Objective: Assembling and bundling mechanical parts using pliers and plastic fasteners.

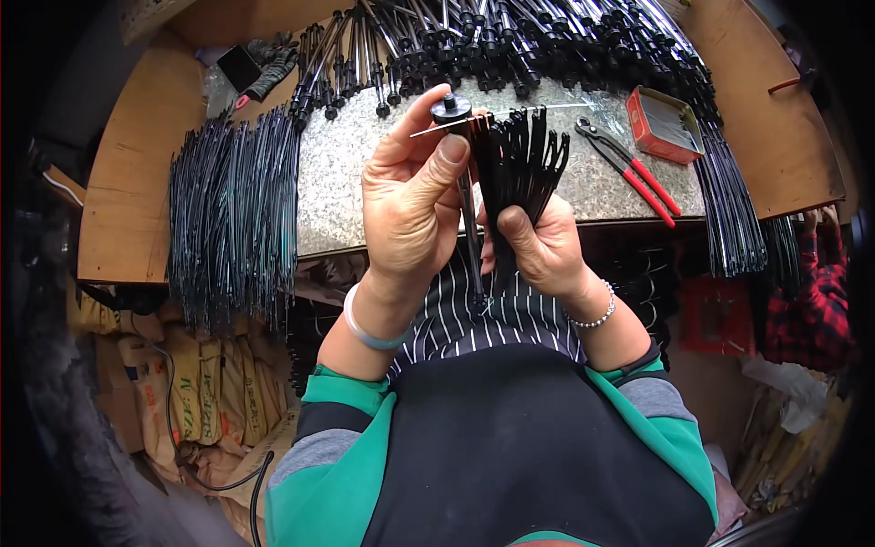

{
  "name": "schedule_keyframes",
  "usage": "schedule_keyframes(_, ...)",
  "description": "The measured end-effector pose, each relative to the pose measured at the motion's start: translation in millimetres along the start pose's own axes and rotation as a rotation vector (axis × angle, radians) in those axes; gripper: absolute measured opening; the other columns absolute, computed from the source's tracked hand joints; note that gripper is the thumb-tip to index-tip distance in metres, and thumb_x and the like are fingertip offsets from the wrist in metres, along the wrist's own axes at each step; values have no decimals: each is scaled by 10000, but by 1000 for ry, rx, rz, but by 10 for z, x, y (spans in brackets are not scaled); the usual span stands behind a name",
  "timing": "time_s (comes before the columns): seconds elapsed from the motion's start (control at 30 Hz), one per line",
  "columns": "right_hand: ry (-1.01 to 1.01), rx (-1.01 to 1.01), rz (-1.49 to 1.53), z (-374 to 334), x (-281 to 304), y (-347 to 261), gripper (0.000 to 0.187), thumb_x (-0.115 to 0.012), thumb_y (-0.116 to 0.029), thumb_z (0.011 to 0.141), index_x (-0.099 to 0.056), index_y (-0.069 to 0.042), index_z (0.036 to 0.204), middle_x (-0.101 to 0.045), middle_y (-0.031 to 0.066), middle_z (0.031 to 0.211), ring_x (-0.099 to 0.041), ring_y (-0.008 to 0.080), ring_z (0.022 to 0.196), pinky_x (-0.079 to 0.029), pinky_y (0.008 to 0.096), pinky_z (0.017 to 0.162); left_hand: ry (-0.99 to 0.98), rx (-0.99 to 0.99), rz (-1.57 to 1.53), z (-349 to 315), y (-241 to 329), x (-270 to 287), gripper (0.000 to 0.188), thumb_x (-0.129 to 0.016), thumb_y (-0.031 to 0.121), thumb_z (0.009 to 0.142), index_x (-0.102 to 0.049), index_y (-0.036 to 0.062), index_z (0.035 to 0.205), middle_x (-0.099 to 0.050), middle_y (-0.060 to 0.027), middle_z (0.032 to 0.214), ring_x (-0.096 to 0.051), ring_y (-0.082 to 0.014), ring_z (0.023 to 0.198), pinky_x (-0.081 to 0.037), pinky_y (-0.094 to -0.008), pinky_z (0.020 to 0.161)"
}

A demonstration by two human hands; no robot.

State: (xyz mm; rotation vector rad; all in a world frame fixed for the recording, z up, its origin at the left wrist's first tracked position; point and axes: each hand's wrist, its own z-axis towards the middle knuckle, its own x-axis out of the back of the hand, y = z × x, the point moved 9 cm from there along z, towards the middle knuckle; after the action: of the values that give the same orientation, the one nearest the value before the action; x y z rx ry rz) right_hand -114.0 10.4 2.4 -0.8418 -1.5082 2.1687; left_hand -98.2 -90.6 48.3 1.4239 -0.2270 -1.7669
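Above the table's front edge, my left hand (415,187) is closed with thumb and forefinger around the top of a black umbrella shaft (470,223) that hangs down below it. A round black cap (450,109) tops the shaft. A thin straight wire (428,130) crosses just below the cap and runs right, past the looped ends of black umbrella ribs. My right hand (545,244) is closed around that bundle of ribs (521,164), loops upward, close beside the shaft. Its fingers are partly hidden behind the ribs.
Umbrella shafts (501,41) pile along the back of the speckled tabletop (333,182). Long ribs (232,214) hang over the left edge, more (729,214) at right. Red-handled pliers (638,178) lie near a red box (663,126). A phone (239,68) and glove (273,66) lie back left.
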Motion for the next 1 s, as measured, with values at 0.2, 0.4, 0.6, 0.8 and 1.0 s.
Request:
schedule_keyframes(0.2, 15, -39, -43, 10, 38, 35, 390, -525, -365, 889, -539, 14, 981, -576, 70, 856, -571, 96, 623, -497, 230, 505, 19, -32, -10, -8, -15, -44, 365, -567, 29, 865, -485, 1, 1220, -629, -123, 996, -614, -153, 885, -525, -257, 771)
schedule_keyframes(0.4, 101, 284, -481, 4, 69, -148, 447, -467, -379, 922, -551, 31, 1080, -614, 85, 974, -592, 140, 860, -473, 263, 726, 69, -74, 33, -11, -87, -119, 317, -557, 88, 886, -506, -38, 1173, -633, -136, 963, -622, -148, 834, -525, -245, 745)
schedule_keyframes(0.6, 231, 366, -334, 19, 119, -186, 308, -511, -278, 921, -589, 12, 992, -615, 144, 788, -606, 230, 698, -472, 307, 636, 19, -140, 238, -21, -79, -146, 335, -463, 183, 941, -474, -53, 1177, -631, -152, 965, -634, -168, 838, -524, -269, 766)
schedule_keyframes(0.8, 240, 353, -414, 8, 132, -144, 278, -527, -241, 916, -589, 20, 987, -619, 131, 788, -596, 185, 697, -471, 293, 632, 106, -124, 203, -32, -118, -109, 349, -506, 218, 927, -502, -59, 1140, -639, -158, 958, -620, -135, 812, -505, -233, 721)
schedule_keyframes(1.0, 277, 376, -283, -8, 144, -147, 265, -550, -231, 905, -596, 22, 971, -619, 119, 770, -584, 156, 686, -464, 290, 610, 53, -30, 74, -25, -187, -121, 349, -479, 223, 936, -472, -51, 1152, -629, -178, 987, -627, -166, 843, -518, -260, 747)
